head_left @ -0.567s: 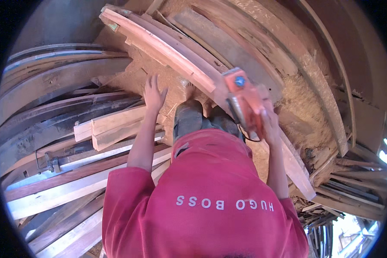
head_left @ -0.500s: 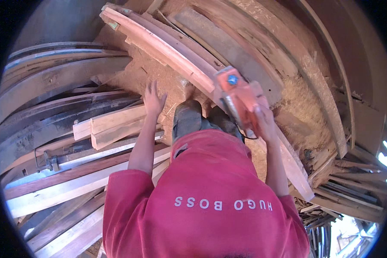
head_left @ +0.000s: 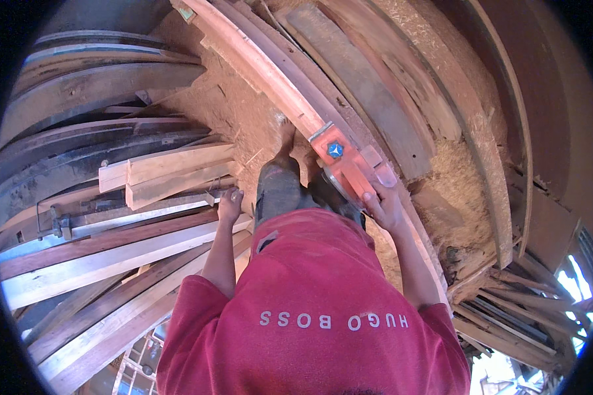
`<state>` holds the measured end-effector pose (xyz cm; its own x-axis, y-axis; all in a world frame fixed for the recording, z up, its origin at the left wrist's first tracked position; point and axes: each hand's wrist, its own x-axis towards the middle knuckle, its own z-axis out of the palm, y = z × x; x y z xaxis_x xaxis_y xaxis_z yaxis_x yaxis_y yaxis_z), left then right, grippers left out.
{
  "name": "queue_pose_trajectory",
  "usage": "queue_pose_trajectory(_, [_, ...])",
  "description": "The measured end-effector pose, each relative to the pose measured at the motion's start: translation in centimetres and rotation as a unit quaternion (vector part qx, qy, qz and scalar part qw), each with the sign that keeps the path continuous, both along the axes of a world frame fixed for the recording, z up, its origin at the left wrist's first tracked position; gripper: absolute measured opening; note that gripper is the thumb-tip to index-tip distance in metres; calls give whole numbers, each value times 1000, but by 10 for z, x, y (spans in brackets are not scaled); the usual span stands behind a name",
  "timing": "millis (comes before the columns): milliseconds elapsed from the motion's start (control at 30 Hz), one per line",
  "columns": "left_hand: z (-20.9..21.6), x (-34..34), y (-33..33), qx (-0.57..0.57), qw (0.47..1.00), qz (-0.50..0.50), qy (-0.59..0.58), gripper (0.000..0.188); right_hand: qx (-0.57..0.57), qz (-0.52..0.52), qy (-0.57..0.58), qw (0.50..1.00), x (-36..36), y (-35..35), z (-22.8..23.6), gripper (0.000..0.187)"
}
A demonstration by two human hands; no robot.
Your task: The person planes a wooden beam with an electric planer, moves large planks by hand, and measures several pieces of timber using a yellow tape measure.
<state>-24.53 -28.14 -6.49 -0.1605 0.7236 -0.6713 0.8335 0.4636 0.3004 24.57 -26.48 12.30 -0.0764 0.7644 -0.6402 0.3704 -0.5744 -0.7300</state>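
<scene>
Notably: red shirt [head_left: 329, 276], white lettering [head_left: 327, 321]; right hand [head_left: 387, 209] grips orange planer [head_left: 346, 164] along pale board [head_left: 263, 72]; left hand [head_left: 230, 204] free, half-curled.

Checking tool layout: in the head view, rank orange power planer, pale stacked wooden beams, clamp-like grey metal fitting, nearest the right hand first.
1. Orange power planer, in the right hand.
2. Pale stacked wooden beams, left.
3. Clamp-like grey metal fitting, farther left.

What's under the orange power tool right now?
A long pale board runs beneath the orange power tool, showing beyond both its ends. The tool's underside and the wood directly below are covered, so contact can't be confirmed.
</scene>
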Motion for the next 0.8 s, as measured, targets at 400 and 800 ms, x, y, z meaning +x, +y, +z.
queue_pose_trajectory(400, [19,26,49,78,995,28,-49,51,60,54,-73,994,-38,83,-8,62])
queue_pose_trajectory(800, [12,-19,43,45,997,29,-53,45,180,-5,-18,984,-98,189,-14,63])
